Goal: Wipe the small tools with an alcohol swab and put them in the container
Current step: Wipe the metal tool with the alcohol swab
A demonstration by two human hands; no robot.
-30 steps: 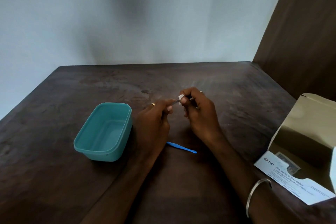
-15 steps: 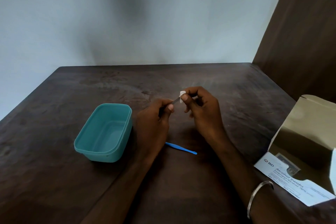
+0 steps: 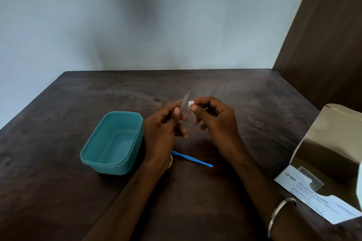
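Our left hand [image 3: 164,125] pinches the thin grey metal tool [image 3: 185,100]; our right hand [image 3: 213,121], just beside, pinches the small white swab [image 3: 190,103]. We should wipe its full length.

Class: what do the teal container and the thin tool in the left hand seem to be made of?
Teal container: likely plastic, with a smooth moulded rim and even colour, slightly glossy.
Thin tool: probably metal, since it is pale grey, flat and faintly shiny, though blurred.
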